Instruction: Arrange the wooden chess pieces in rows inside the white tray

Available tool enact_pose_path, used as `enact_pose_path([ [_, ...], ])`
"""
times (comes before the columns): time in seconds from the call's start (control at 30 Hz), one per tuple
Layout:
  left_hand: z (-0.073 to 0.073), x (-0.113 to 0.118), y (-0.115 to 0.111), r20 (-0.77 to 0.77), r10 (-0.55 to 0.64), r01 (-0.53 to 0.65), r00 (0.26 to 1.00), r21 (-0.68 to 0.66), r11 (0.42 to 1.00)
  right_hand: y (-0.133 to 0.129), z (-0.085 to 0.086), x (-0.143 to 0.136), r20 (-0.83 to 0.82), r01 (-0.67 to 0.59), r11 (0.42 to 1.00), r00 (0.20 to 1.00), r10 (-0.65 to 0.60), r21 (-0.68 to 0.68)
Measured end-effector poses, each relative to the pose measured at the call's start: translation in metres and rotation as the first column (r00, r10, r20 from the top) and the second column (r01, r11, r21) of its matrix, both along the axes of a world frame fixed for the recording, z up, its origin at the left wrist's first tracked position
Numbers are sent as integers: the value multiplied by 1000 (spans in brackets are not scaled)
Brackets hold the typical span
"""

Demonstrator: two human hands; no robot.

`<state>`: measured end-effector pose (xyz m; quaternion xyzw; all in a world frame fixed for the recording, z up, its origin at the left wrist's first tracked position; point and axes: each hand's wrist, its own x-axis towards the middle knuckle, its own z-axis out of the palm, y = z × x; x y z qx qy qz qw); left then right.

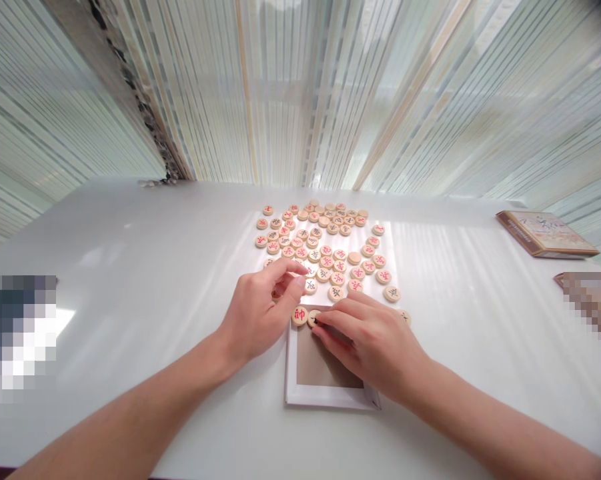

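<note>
One pale, striped curtain (280, 100) hangs behind one glossy white surface (155, 267). On this lie two hands' work: one shallow, open rectangular tray (330, 398) with white walls and a brown floor, near the front edge. The left hand (255, 310) is at the tray's far left corner, its thumb and index finger curved and slightly apart above the discs. The right hand (377, 340) reaches over the tray's right side, thumb and fingertips pinching one black-marked round wooden disc (313, 319) at the tray's far end. One flat, brown-sided cardboard box (547, 235) with a pictured top lies far to the right; one pixelated object (595, 303) sits nearer, at the right edge. One red-marked wooden disc (299, 316) lies just left of the pinched one, between the hands. Beyond the tray spread more than forty loose wooden discs (326, 251), most with red or black characters; overlaps prevent an exact count.
</note>
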<state>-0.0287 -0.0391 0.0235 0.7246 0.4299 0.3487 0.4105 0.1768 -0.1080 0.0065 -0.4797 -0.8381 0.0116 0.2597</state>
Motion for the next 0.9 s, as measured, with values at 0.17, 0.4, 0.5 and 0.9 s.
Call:
enact_pose_path([
  [0.17, 1, 0, 0, -1, 0, 0, 1000, 5, 1000, 0, 0, -1, 1, -3, 1000, 1000, 3, 2],
  [0.4, 3, 1, 0, -16, 9, -9, 1000, 15, 1000, 1, -1, -2, 11, 6, 1000, 1000, -6, 26],
  [0.5, 3, 1, 0, -17, 22, -22, 1000, 10, 1000, 0, -1, -2, 6, 7, 999, 1000, -7, 31],
  [0.9, 3, -3, 3, -13, 59, -59, 998, 47, 997, 4, 1, 2, -104, -2, 993, 995, 14, 119],
])
